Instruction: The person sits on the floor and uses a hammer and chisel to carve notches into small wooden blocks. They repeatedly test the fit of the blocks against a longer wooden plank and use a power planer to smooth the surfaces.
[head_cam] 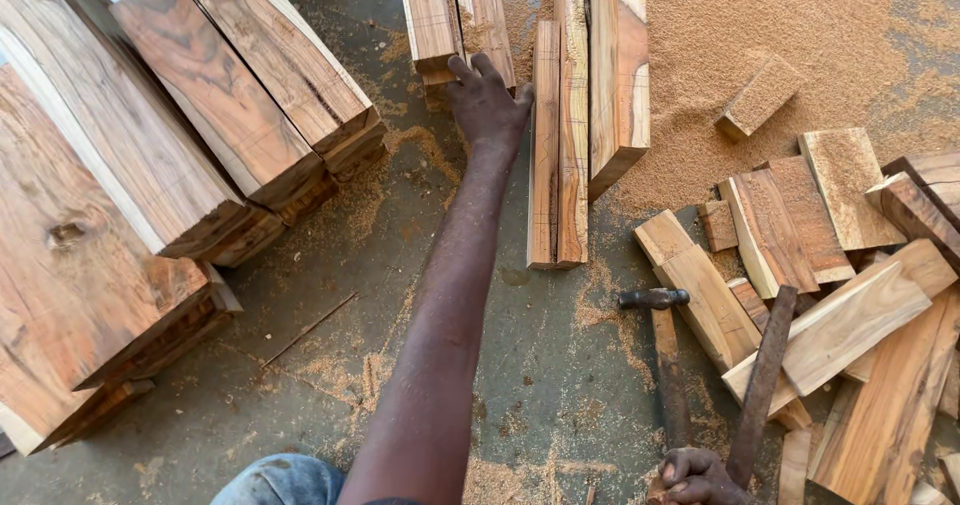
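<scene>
Wood planks [558,135] lie far off; the open left hand [487,102] touches one. The right hand [692,475] grips a hammer [665,355]. Sawdust [800,25] could make planks slip.

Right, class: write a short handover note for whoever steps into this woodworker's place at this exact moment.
Left hand: open, holding nothing, stretched out to the near ends of the short planks, beside the narrow strips.
Right hand: shut on the hammer handle; a rusty bar rises from the same hand.
Offcuts are piled on the right, thick planks stacked on the left.
Done: nothing is lifted.
Left: all the strips lie on the floor.
</scene>
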